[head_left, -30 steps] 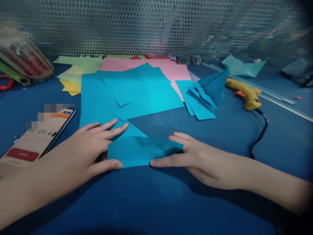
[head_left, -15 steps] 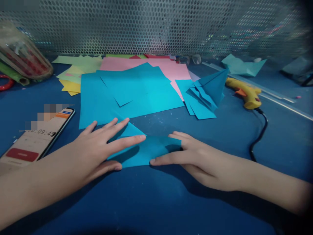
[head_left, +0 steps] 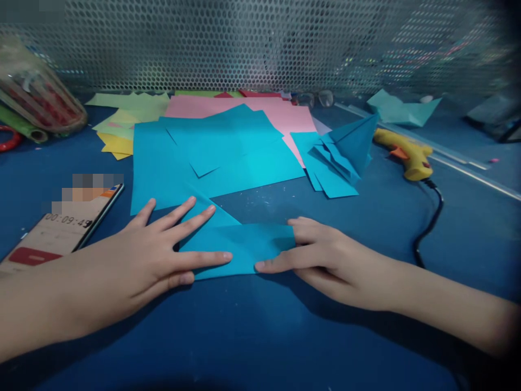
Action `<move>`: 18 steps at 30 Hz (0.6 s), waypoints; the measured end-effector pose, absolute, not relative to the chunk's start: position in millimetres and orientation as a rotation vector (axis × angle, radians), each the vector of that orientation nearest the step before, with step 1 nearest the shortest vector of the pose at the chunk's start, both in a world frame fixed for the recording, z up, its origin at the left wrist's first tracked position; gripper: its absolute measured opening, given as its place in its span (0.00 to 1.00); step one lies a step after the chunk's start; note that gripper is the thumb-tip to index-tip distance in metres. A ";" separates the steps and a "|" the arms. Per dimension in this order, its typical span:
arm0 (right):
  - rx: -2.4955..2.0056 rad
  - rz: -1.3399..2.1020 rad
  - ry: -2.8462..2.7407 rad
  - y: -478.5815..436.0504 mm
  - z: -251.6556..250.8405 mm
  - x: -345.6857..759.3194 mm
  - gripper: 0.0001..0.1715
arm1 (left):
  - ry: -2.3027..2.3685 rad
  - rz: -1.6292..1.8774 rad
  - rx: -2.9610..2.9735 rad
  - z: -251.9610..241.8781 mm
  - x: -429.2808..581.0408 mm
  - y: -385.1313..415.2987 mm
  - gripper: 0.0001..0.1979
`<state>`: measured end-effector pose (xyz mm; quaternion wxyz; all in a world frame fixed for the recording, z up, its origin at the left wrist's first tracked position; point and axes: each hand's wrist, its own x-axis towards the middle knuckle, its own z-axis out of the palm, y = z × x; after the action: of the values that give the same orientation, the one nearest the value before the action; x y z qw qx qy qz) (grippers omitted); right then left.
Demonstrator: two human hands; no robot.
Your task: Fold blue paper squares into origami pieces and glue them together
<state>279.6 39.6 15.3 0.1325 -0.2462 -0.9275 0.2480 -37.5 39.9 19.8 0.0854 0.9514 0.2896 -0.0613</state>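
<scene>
Blue tabletop (head_left: 260,336) carries everything here. Far out at ten o'clock from the folded blue paper, a clear plastic container (head_left: 38,103) lies on its side, with a red loop (head_left: 8,138), perhaps a scissors handle, just beside it. At nine o'clock a phone (head_left: 67,231) lies face up showing a timer.

The left hand (head_left: 134,260) lies flat and open with fingers spread, gripping nothing. Its fingertips press down on the left part of the folded blue paper (head_left: 244,247), which sits on the table at the centre, close to the person, between the two hands.

At eleven o'clock from that paper lie yellow sheets (head_left: 118,144) and pale green sheets (head_left: 130,100). At twelve o'clock a stack of blue sheets (head_left: 220,157) overlaps pink sheets (head_left: 264,111).

The right hand (head_left: 325,258) rests on the paper's right end, also open and pressing rather than clasping, with one finger stretched along the near edge.

At one o'clock lie folded blue pieces (head_left: 336,163). At two o'clock is a yellow glue gun (head_left: 405,155) with a black cord (head_left: 429,228), and beyond it a teal folded sheet (head_left: 401,111). A perforated metal screen (head_left: 244,43) closes the back.
</scene>
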 end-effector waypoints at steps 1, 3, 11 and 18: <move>-0.711 0.716 -2.689 39.8 15.1 279.6 0.24 | 0.896 -0.179 2.826 20.2 -36.0 38.2 0.27; -0.707 0.705 -2.688 39.9 14.6 279.7 0.24 | 0.963 -0.145 2.820 20.3 -32.8 34.7 0.28; -0.679 0.686 -2.700 38.9 15.3 279.7 0.23 | 1.024 -0.154 2.924 22.6 -29.8 31.5 0.31; -0.648 0.689 -2.682 41.2 14.6 279.8 0.23 | 0.945 -0.074 2.883 19.7 -33.2 35.7 0.26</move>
<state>279.8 41.2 14.6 0.1483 -0.2253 -0.9327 0.2395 -33.2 35.7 19.7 0.0532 0.9486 0.3110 -0.0242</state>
